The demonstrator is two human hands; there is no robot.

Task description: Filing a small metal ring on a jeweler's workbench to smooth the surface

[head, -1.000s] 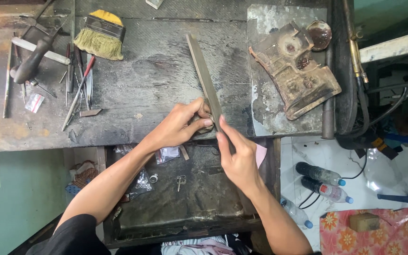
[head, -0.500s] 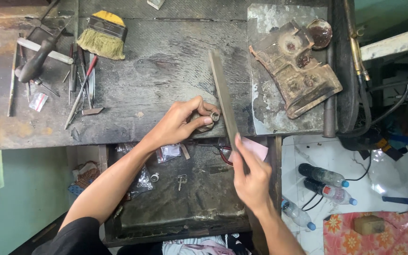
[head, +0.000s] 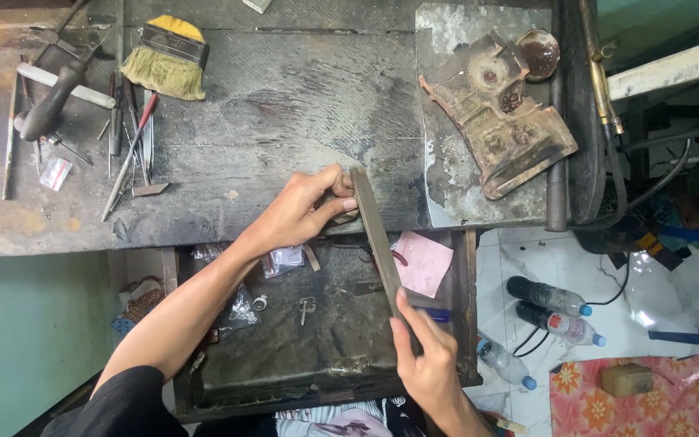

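Observation:
My right hand (head: pixel 429 364) grips the near end of a long flat metal file (head: pixel 374 233), which slants up toward the front edge of the dark wooden workbench (head: pixel 285 105). My left hand (head: pixel 301 210) pinches a small dark piece (head: pixel 341 202) at the bench edge, pressed against the file's far end. What the piece is cannot be told. Both hands work above an open metal drawer (head: pixel 285 364).
A yellow-handled brush (head: pixel 167 57) and several hand tools (head: pixel 123 137) lie at the bench's left. A worn metal block (head: pixel 495 109) sits on a plate at the right. In the drawer lie a pink paper (head: pixel 424 263), small plastic bags (head: pixel 283 260) and a key (head: pixel 307 306). Plastic bottles (head: pixel 556 311) lie on the floor.
My right hand has drawn the file back toward me across the small piece. The file's far end, earlier well out over the bench, now sits by my left fingers.

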